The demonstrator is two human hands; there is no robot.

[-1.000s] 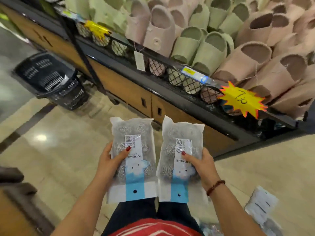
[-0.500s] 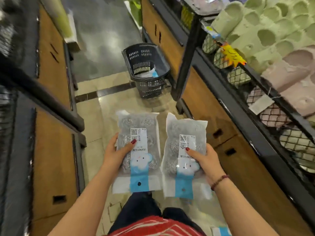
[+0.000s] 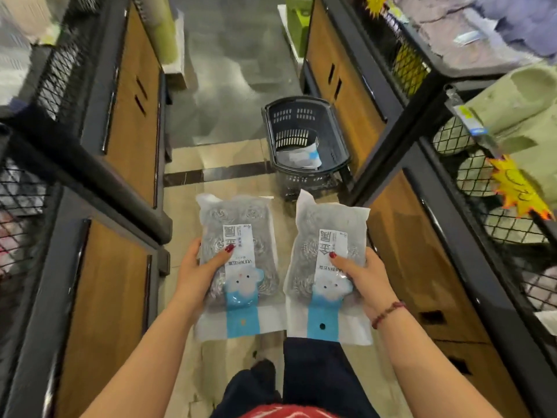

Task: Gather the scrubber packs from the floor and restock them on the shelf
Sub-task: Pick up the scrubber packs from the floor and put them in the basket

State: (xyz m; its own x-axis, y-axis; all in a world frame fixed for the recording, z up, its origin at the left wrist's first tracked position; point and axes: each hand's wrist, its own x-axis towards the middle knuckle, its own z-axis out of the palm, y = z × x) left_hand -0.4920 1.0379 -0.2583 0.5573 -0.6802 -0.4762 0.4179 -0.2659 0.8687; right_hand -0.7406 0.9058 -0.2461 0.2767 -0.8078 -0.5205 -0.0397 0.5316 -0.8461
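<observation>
On aisle floor [image 3: 229,158], black basket [image 3: 340,137], one scrubber pack [image 3: 301,155] inside

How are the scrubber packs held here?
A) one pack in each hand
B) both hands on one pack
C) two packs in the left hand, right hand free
A: the left hand grips one scrubber pack and the right hand grips a second pack, thumbs on their labels.
</observation>
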